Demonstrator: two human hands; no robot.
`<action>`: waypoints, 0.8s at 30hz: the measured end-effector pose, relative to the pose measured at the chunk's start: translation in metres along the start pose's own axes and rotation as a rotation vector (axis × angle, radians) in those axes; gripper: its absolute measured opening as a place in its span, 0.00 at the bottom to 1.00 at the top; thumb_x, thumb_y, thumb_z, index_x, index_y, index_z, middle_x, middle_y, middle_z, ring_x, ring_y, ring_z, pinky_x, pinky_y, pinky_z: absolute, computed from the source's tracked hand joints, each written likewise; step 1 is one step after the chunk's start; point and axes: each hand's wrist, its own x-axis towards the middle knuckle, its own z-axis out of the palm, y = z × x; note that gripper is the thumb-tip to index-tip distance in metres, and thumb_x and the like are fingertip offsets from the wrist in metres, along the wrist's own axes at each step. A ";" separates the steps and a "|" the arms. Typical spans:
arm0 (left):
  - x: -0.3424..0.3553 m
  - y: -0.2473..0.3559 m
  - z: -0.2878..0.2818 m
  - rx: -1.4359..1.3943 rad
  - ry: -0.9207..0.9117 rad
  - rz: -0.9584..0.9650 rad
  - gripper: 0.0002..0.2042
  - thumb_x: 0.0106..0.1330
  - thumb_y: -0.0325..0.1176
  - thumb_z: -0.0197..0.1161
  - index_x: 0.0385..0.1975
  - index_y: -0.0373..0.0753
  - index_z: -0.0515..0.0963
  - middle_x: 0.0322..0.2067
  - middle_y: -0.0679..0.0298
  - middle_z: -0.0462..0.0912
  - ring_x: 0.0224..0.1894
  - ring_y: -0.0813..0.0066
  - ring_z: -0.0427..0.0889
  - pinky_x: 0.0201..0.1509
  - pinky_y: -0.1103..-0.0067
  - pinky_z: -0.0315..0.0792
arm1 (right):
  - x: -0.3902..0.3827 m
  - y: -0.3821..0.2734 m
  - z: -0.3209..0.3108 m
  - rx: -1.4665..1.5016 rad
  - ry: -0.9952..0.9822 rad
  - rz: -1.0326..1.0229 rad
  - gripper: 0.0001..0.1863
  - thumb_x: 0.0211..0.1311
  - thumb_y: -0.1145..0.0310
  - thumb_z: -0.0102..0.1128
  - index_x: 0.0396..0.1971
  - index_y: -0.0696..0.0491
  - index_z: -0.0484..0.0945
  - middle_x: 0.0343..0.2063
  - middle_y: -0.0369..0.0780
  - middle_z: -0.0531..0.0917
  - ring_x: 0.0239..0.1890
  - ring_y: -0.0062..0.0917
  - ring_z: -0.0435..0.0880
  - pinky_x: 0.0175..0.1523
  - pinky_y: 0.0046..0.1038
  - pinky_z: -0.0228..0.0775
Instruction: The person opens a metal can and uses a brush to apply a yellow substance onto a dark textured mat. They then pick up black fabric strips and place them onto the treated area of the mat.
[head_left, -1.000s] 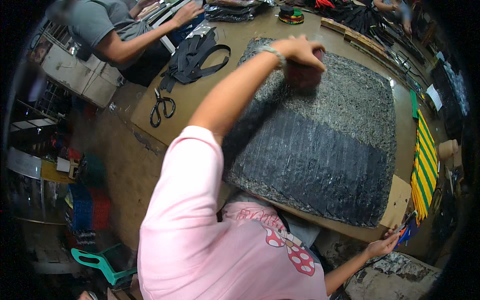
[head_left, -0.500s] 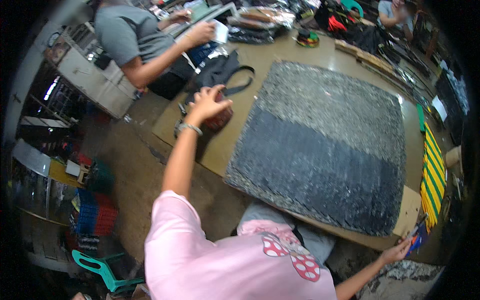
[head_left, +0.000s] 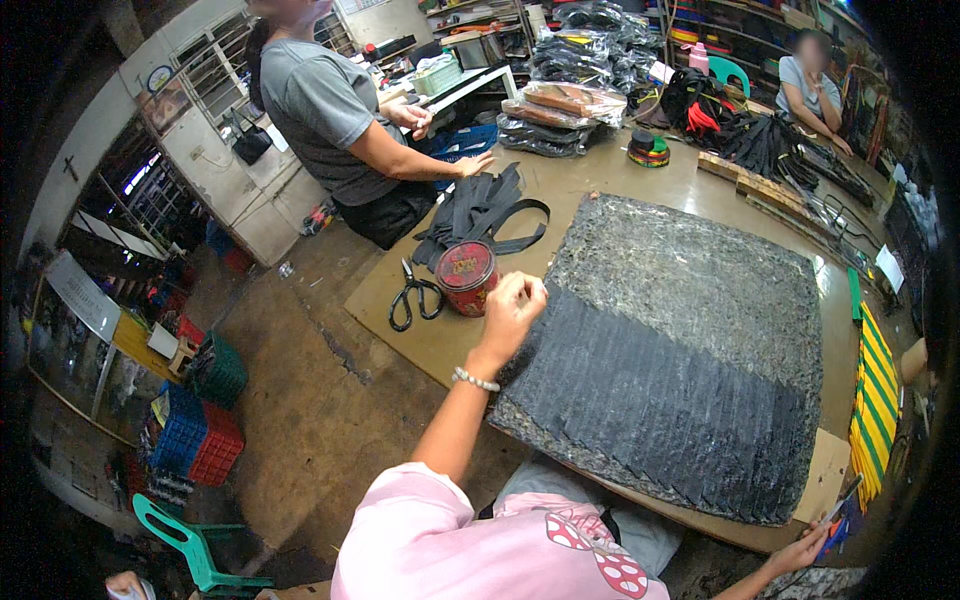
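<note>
My left hand (head_left: 512, 312) hovers over the left edge of a thick, speckled grey board (head_left: 690, 255), fingertips pinched together; what they hold, if anything, is too small to tell. Rows of black strips (head_left: 660, 400) lie across the board's near half. Beside that hand stands a round red tin (head_left: 466, 278), its lid on. Black-handled scissors (head_left: 415, 295) lie left of the tin, and a heap of black straps (head_left: 480, 215) lies behind it. At the near right corner, my right hand (head_left: 800, 550) grips a slim, blade-like tool (head_left: 845, 498), partly hidden by the fingers.
A co-worker in grey (head_left: 320, 120) stands at the table's far left, one hand by the straps. Plastic-wrapped packages (head_left: 560, 115), a coloured roll (head_left: 648, 150) and wooden bars (head_left: 750, 190) lie along the back. Yellow-green striped material (head_left: 873, 400) hangs at the right. A green chair (head_left: 190, 545) stands lower left.
My left hand has moved off the red tin to the board's left edge, and its spread fingers have closed to a pinch. The co-worker's hand has lowered to the table. The view has shifted.
</note>
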 end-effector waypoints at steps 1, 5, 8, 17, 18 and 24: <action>-0.008 0.007 0.003 -0.069 -0.044 -0.050 0.06 0.65 0.31 0.61 0.31 0.33 0.77 0.31 0.65 0.80 0.31 0.81 0.75 0.35 0.81 0.69 | 0.000 0.000 -0.001 -0.007 0.010 0.000 0.22 0.74 0.59 0.44 0.55 0.60 0.74 0.37 0.35 0.77 0.36 0.19 0.70 0.43 0.22 0.63; -0.037 0.025 -0.004 -0.496 -0.106 -0.297 0.10 0.72 0.35 0.55 0.34 0.34 0.76 0.32 0.71 0.78 0.33 0.85 0.73 0.37 0.84 0.68 | -0.002 -0.005 0.001 -0.012 -0.007 0.025 0.22 0.74 0.59 0.44 0.55 0.61 0.74 0.37 0.35 0.78 0.36 0.19 0.70 0.43 0.22 0.63; -0.060 0.031 -0.028 -0.649 -0.186 -0.447 0.10 0.72 0.35 0.54 0.38 0.35 0.75 0.31 0.71 0.75 0.31 0.86 0.70 0.35 0.86 0.67 | -0.002 -0.009 0.002 -0.036 -0.016 0.029 0.22 0.74 0.59 0.43 0.55 0.60 0.74 0.38 0.36 0.78 0.37 0.20 0.71 0.44 0.22 0.63; -0.082 0.055 -0.051 -1.022 -0.249 -0.503 0.08 0.75 0.36 0.47 0.35 0.39 0.66 0.32 0.69 0.63 0.32 0.83 0.61 0.32 0.86 0.60 | -0.002 -0.020 0.007 -0.062 -0.061 0.002 0.24 0.74 0.59 0.44 0.58 0.62 0.70 0.46 0.41 0.79 0.48 0.26 0.76 0.54 0.25 0.65; -0.080 0.062 -0.046 -1.072 -0.239 -0.507 0.09 0.74 0.36 0.48 0.34 0.39 0.66 0.32 0.69 0.63 0.32 0.82 0.61 0.32 0.86 0.60 | -0.002 -0.021 0.007 -0.042 -0.067 0.010 0.24 0.74 0.59 0.44 0.58 0.62 0.70 0.46 0.42 0.79 0.48 0.26 0.76 0.55 0.26 0.65; -0.060 0.125 0.006 -1.273 -0.281 -0.302 0.15 0.69 0.38 0.50 0.18 0.47 0.61 0.15 0.71 0.61 0.20 0.77 0.65 0.24 0.82 0.60 | 0.000 -0.024 0.008 -0.061 -0.091 0.101 0.25 0.73 0.59 0.47 0.58 0.64 0.69 0.54 0.47 0.76 0.53 0.29 0.76 0.59 0.27 0.66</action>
